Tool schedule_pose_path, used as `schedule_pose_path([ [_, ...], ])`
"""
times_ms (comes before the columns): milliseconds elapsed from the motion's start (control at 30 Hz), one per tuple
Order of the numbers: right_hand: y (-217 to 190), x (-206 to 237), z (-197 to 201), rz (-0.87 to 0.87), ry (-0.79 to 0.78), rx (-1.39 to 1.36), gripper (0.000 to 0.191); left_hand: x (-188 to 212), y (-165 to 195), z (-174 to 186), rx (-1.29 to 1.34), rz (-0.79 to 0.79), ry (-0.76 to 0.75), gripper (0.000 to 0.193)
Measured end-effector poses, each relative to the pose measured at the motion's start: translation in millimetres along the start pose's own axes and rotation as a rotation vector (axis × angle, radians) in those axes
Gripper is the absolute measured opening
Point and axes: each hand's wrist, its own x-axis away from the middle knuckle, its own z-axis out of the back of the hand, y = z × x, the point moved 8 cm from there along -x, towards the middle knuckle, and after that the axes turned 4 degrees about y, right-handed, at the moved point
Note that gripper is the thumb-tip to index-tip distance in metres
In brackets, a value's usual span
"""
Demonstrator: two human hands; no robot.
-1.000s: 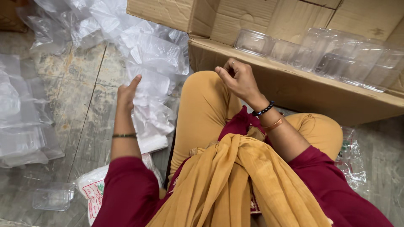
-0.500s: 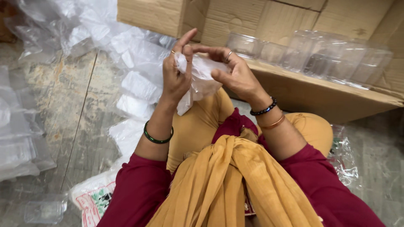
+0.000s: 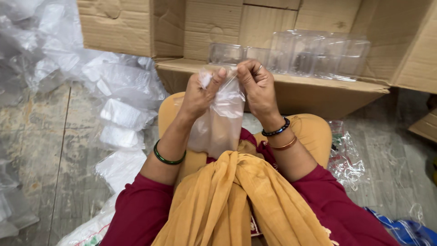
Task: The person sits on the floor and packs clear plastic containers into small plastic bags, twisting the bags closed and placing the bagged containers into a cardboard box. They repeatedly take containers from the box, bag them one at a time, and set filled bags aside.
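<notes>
Clear, thin plastic is what both hands are busy with: a small plastic bag (image 3: 217,119) held up in front of the person's chest. The left hand (image 3: 199,92) pinches one top corner between thumb and fingers, closed tight on the film, and the right hand (image 3: 257,86) pinches the other top edge just beside it, equally closed. The bag hangs down from that double pinch toward the mustard scarf (image 3: 241,200) on the lap. Just beyond the knuckles sits an open cardboard box (image 3: 282,89) with a row of clear plastic containers (image 3: 309,54) inside. Off to the left-hand side of the grip, a heap of more plastic bags (image 3: 120,114) lies on the floor.
</notes>
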Motion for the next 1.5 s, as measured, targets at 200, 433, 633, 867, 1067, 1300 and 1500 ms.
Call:
schedule_pose_path([
  [200, 32.6, 11.6, 39.0, -0.563, 0.043, -0.364, 0.023, -5.6, -31.2, -39.2, 0.427, 0.295, -0.271, 0.025],
  [433, -25.5, -60.9, 136.5, -0.333, 0.018, 0.378, 0.021, -99.6, -47.7, -79.3, 0.612, 0.352, -0.541, 0.021],
  [633, -49.7, -143.4, 131.6, 0.086, 0.171, 1.641, 0.015, -204.8, -69.6, -134.6, 0.122, 0.198, 0.117, 0.018],
  [867, -21.7, -123.5, 174.8, -0.192, 0.559, 0.498, 0.025, -184.6, -106.7, -171.2, 0.362, 0.593, -0.144, 0.03],
  [1067, -6.3, -97.3, 138.4, -0.246, 0.426, -0.154, 0.022, -149.6, -45.6, -135.0, 0.468, 0.555, -0.135, 0.033],
  [1300, 8.2, 18.5, -26.1, -0.118, 0.009, 0.001, 0.009, 39.6, 29.7, 47.2, 0.679, 0.272, -0.02, 0.039],
  [1500, 125.0, 45.8, -84.8, -0.2, -0.241, 0.465, 0.029, 95.8, 26.3, 96.5, 0.712, 0.262, 0.091, 0.045],
])
